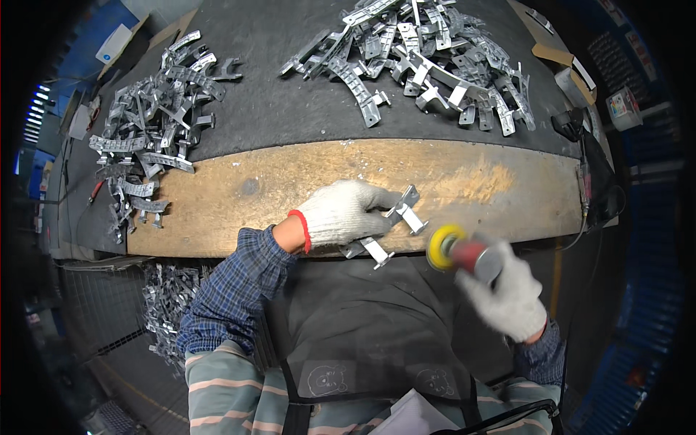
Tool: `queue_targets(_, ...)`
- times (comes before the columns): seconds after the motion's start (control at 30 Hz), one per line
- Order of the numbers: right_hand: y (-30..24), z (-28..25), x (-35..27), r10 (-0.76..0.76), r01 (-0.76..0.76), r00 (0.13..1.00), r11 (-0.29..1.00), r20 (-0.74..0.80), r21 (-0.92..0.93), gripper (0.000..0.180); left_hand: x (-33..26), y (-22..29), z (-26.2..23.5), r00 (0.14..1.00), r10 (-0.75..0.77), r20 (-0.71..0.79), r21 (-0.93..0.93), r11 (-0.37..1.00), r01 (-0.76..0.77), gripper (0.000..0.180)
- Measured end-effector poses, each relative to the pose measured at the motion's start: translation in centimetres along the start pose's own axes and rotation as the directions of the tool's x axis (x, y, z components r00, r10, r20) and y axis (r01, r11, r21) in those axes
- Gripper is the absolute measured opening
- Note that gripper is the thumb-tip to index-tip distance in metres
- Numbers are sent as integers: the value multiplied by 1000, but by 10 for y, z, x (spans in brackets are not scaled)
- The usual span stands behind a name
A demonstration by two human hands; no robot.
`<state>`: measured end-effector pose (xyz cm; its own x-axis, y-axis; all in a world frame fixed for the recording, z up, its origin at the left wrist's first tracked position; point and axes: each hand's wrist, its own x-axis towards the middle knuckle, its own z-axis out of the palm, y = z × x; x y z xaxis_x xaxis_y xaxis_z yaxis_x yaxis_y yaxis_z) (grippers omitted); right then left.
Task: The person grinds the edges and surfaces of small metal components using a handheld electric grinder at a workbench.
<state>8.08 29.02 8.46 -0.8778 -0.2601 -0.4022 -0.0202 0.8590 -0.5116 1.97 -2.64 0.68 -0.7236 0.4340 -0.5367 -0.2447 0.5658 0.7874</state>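
My left hand (344, 212), in a white knit glove with a red cuff, is closed on a silver metal bracket (406, 210) at the front edge of the wooden board. The bracket has arms sticking out toward me; part of it is hidden under the glove. To the right, my gloved right hand (504, 293) grips a small handheld sander (475, 259) with a red body and a round yellow disc (444, 246). Motion blurs the tool and this hand. The disc is just right of the bracket, apart from it.
A large heap of metal brackets (435, 61) lies at the back of the dark bench, another pile (156, 116) at the left. Below the board at left is a wire cage (109, 297) beside more brackets (170, 304). A hose (580, 232) hangs at the right edge.
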Motion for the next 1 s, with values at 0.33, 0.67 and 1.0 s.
queue_targets(0.33,100,24,102,361,119,865,526,-348,842,30,3,28,-16,834,535,137,741,504,-445,28)
queue_targets(0.67,97,35,110,366,146,831,584,-419,799,33,50,36,-142,699,687,-200,972,47,232,46)
queue_targets(1.0,106,34,109,372,192,798,589,-475,785,34,-15,-82,-89,466,527,-711,660,729,182,42)
